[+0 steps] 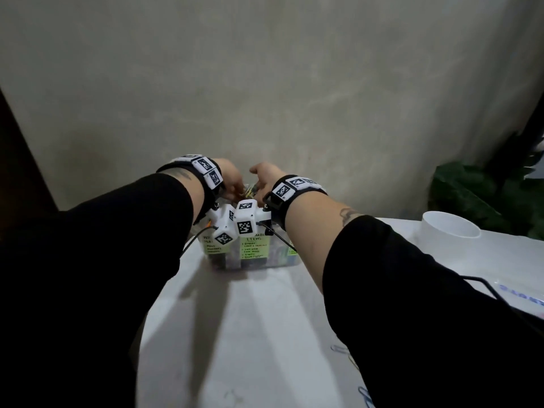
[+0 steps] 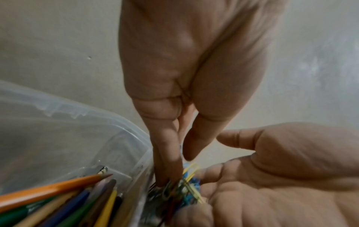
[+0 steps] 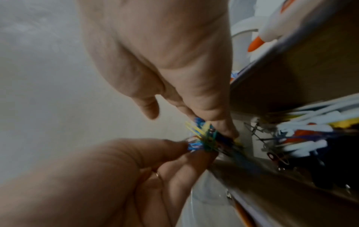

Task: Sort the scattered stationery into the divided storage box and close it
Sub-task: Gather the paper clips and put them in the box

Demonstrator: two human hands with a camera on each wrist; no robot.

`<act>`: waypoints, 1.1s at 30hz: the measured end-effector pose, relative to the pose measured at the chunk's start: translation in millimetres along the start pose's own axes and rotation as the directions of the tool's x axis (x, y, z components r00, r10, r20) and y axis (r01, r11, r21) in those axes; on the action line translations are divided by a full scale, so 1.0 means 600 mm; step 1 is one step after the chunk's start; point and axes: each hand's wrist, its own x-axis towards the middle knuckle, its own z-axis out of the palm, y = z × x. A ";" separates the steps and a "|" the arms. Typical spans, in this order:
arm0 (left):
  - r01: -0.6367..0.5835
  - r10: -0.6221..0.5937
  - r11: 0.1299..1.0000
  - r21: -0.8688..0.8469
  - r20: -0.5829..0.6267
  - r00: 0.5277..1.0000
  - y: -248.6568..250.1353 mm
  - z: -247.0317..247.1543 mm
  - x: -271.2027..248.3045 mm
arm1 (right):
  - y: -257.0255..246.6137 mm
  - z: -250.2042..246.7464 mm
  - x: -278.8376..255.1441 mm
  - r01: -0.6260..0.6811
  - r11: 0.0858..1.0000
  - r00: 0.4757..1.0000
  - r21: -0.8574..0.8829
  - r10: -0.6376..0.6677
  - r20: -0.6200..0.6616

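The clear divided storage box (image 1: 281,260) with green labels stands at the table's far edge. Both hands meet above its back. A tangle of coloured paper clips (image 2: 187,184) (image 3: 202,135) hangs between them over a compartment. My left hand (image 1: 232,179) (image 2: 176,170) pinches the bunch between thumb and fingers. My right hand (image 1: 265,175) (image 3: 204,110) cups it from the other side with its fingers curled under, its thumb off the clips. Coloured pencils (image 2: 58,199) fill the left compartment. Binder clips (image 3: 272,153) and white pens (image 3: 310,130) lie in others.
A white round container (image 1: 450,228) stands at the table's far right, with a green plant (image 1: 485,195) behind it. A few loose paper clips (image 1: 344,350) lie near the white table (image 1: 265,334) front, by my right arm. A wall rises close behind the box.
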 end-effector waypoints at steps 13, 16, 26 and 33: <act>-0.091 0.111 0.933 -0.348 0.036 0.993 -0.009 0.016 -0.067 | 0.028 -0.062 -0.099 0.084 0.996 0.975 -0.014 -0.079 0.206; -0.249 0.269 0.895 -0.369 0.002 0.963 -0.030 0.049 -0.116 | 0.052 -0.114 -0.154 0.207 0.976 0.966 -0.071 -0.192 0.176; -0.544 0.052 0.543 0.640 0.621 0.782 -0.121 0.148 -0.261 | 0.266 -0.273 -0.358 0.020 0.501 0.992 -0.865 -0.116 -0.045; -0.541 -0.072 0.405 0.737 0.615 0.785 -0.163 0.203 -0.300 | 0.336 -0.275 -0.423 0.069 0.298 0.997 -0.952 -0.043 0.058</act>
